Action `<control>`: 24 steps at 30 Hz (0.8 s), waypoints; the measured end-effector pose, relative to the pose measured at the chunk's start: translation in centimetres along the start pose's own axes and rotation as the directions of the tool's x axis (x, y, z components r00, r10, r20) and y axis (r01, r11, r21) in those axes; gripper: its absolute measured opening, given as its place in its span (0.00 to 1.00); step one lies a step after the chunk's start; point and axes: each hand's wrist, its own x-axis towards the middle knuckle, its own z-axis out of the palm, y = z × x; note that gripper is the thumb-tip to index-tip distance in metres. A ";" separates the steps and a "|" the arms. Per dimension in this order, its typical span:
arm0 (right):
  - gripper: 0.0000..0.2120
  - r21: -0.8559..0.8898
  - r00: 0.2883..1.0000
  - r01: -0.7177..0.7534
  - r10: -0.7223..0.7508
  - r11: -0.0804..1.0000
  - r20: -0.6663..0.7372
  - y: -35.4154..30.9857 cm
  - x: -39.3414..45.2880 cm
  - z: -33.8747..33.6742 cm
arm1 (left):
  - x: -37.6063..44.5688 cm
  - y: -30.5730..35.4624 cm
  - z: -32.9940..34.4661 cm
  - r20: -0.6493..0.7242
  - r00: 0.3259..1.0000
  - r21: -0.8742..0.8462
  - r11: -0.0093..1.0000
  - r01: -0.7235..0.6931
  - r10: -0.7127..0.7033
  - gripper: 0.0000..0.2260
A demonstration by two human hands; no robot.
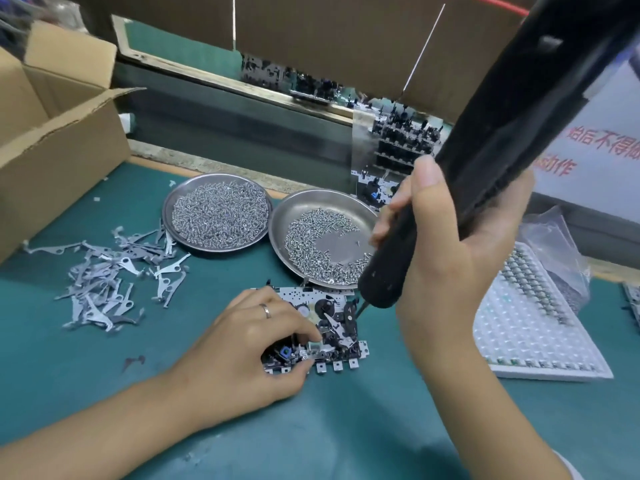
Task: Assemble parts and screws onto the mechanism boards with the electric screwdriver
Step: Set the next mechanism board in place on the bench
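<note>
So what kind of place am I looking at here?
Most likely a factory assembly bench: two steel dishes of screws on a green mat, a pile of stamped metal levers, and a mechanism board under the electric screwdriver in the right hand.

A teal mat (86, 368) is covering the workbench, with an open cardboard box (59, 133) sitting at ten o'clock. Brown cardboard panels (329, 39) are hanging across twelve o'clock above a worn, wood-edged ledge (207, 76), and a white sign with red characters (602, 140) is standing at two o'clock. Even, soft light is falling over the bench.
</note>
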 end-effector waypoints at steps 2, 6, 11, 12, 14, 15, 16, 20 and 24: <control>0.15 0.060 0.999 -0.044 0.043 0.997 0.016 0.3 -1.1 0.2 | 0.0 0.0 0.0 0.005 1.000 0.001 1.000 -0.005 0.005 0.09; 0.11 0.151 0.992 -0.125 0.120 0.981 0.038 0.9 -3.1 0.6 | -0.1 -0.1 0.1 -0.013 1.000 -0.011 1.000 -0.019 0.018 0.08; 0.11 0.202 0.987 -0.158 0.149 0.967 0.060 1.4 -4.0 1.2 | 0.0 0.1 0.1 -0.015 0.999 -0.016 0.999 -0.045 0.045 0.05; 0.11 0.203 0.986 -0.162 0.152 0.966 0.063 1.5 -4.1 1.3 | 0.0 0.2 0.0 -0.017 0.999 -0.011 0.999 -0.050 0.050 0.06; 0.12 0.199 0.985 -0.172 0.161 0.965 0.068 1.6 -4.3 1.4 | 0.1 0.3 0.0 -0.024 0.998 -0.011 0.998 -0.061 0.061 0.08; 0.14 0.194 0.985 -0.171 0.161 0.966 0.065 1.7 -4.3 1.3 | 0.1 0.3 0.0 -0.026 0.998 -0.014 0.998 -0.064 0.064 0.11; 0.15 0.191 0.985 -0.168 0.159 0.967 0.060 1.7 -4.3 1.3 | 0.2 0.4 0.0 -0.027 0.998 -0.017 0.998 -0.063 0.063 0.14; 0.16 0.207 0.991 -0.135 0.126 0.969 0.055 1.9 -4.2 1.2 | 0.2 0.3 0.0 -0.023 0.998 -0.018 0.998 -0.058 0.058 0.10; 0.18 0.191 0.990 -0.137 0.130 0.972 0.049 2.2 -4.2 1.1 | 0.1 0.2 0.0 -0.019 0.998 0.001 0.999 -0.054 0.054 0.07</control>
